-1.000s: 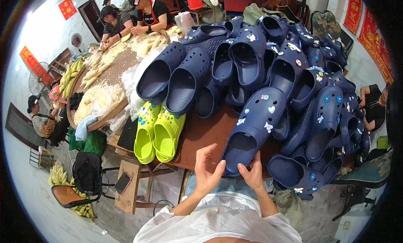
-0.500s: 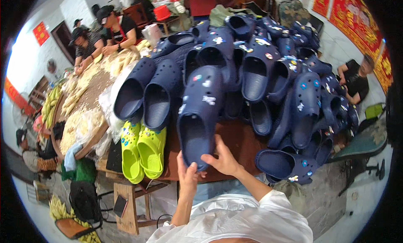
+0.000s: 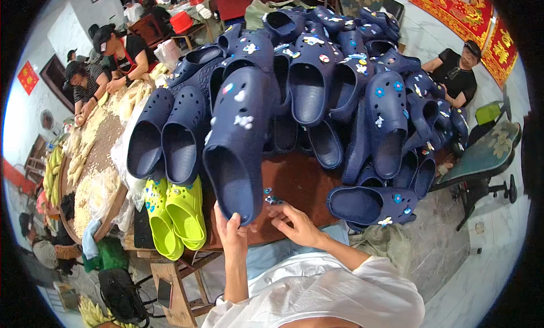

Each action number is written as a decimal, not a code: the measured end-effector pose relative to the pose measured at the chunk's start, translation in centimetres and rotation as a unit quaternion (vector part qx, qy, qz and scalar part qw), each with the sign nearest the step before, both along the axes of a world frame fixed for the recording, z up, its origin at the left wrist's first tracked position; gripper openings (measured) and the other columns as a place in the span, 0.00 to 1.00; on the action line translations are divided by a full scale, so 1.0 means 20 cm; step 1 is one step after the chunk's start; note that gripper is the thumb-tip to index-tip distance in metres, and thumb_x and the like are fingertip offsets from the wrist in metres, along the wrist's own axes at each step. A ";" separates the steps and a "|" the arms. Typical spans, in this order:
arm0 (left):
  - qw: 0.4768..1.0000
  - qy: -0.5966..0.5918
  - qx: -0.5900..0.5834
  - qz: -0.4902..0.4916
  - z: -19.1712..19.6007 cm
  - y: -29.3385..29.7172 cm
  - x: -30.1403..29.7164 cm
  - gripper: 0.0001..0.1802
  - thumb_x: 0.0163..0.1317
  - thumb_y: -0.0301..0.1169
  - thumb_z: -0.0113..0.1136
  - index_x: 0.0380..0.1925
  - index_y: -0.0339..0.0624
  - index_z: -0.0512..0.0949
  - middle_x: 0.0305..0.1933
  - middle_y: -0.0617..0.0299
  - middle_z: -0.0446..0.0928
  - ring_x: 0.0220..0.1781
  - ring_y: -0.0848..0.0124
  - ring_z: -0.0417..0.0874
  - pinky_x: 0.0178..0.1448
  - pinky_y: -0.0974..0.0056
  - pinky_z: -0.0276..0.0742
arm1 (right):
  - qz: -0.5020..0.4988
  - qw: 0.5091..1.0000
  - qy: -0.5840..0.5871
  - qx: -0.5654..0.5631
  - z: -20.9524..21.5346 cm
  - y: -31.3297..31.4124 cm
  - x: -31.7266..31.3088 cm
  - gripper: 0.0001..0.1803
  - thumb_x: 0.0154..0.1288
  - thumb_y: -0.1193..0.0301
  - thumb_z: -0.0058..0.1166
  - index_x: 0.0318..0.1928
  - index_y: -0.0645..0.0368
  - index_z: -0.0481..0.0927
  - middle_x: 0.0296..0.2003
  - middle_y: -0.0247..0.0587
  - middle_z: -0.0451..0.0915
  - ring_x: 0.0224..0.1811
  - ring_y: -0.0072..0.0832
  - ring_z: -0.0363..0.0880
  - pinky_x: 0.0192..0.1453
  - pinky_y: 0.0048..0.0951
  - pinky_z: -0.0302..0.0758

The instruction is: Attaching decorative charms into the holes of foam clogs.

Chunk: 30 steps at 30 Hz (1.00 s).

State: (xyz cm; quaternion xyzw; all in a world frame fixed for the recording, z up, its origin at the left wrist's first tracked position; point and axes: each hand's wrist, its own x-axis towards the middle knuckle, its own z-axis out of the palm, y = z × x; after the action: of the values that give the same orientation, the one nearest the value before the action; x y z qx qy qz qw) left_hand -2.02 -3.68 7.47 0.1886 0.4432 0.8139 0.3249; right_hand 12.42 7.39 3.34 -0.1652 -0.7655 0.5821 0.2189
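Note:
A navy clog (image 3: 243, 138) with a few small charms on its upper points away from me, gripped at the heel by my left hand (image 3: 231, 235). My right hand (image 3: 300, 228) is off the clog, with its fingers apart. Its fingertips are beside small blue charms (image 3: 272, 200) on the brown tabletop (image 3: 300, 178); whether they touch is too small to tell. To the left stand a pair of plain navy clogs (image 3: 182, 136) and, lower down, a lime-green pair (image 3: 184, 217) with charms on the left one.
A heap of navy clogs (image 3: 309, 73), many with charms, covers the far and right parts of the table. A round tray (image 3: 102, 141) of pale kernels is at the left, with people working beyond it. Another person (image 3: 453, 75) sits at the right near an office chair (image 3: 481, 155).
My right hand has let go of the clog's heel and moved to the charms on the tabletop. The left hand keeps hold of the clog. The whole view has shifted slightly.

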 end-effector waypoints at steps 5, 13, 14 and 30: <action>0.999 -0.021 0.011 -0.040 0.12 0.11 -0.13 0.30 0.62 0.35 0.53 0.62 0.40 0.59 0.45 0.55 0.74 0.32 0.69 0.78 0.26 0.67 0.75 | -0.017 1.000 -0.014 0.004 -0.07 -0.06 0.11 0.14 0.65 0.75 0.52 0.51 0.64 0.75 0.44 0.44 0.77 0.44 0.29 0.80 0.45 0.27 0.78; 0.995 0.052 0.035 0.071 0.26 0.38 -0.60 0.19 0.63 0.37 0.56 0.48 0.39 0.64 0.31 0.56 0.76 0.19 0.69 0.76 0.25 0.67 0.72 | -0.025 0.998 -0.054 0.002 -0.20 -0.11 0.20 0.12 0.63 0.76 0.54 0.48 0.61 0.77 0.39 0.42 0.78 0.41 0.28 0.80 0.41 0.27 0.78; 0.994 0.052 0.028 0.093 0.29 0.44 -0.65 0.22 0.63 0.38 0.57 0.51 0.37 0.63 0.33 0.55 0.76 0.19 0.68 0.77 0.24 0.67 0.74 | -0.025 0.998 -0.064 0.002 -0.21 -0.10 0.20 0.12 0.63 0.76 0.55 0.48 0.61 0.77 0.39 0.42 0.78 0.41 0.28 0.81 0.41 0.27 0.78; 0.975 0.164 -0.108 0.103 0.39 0.76 -0.92 0.41 0.63 0.47 0.58 0.64 0.36 0.48 0.46 0.39 0.73 0.27 0.59 0.85 0.27 0.62 0.83 | -0.003 0.995 -0.103 -0.014 -0.24 -0.19 0.26 0.12 0.65 0.73 0.52 0.48 0.60 0.76 0.41 0.43 0.78 0.44 0.34 0.80 0.46 0.32 0.77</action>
State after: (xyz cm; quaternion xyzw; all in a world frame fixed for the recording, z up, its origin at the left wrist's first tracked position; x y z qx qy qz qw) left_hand -20.36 11.46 15.28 0.2371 0.5928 0.7482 0.1807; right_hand 17.56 3.60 -1.54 -0.2298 -0.7754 0.5716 0.1386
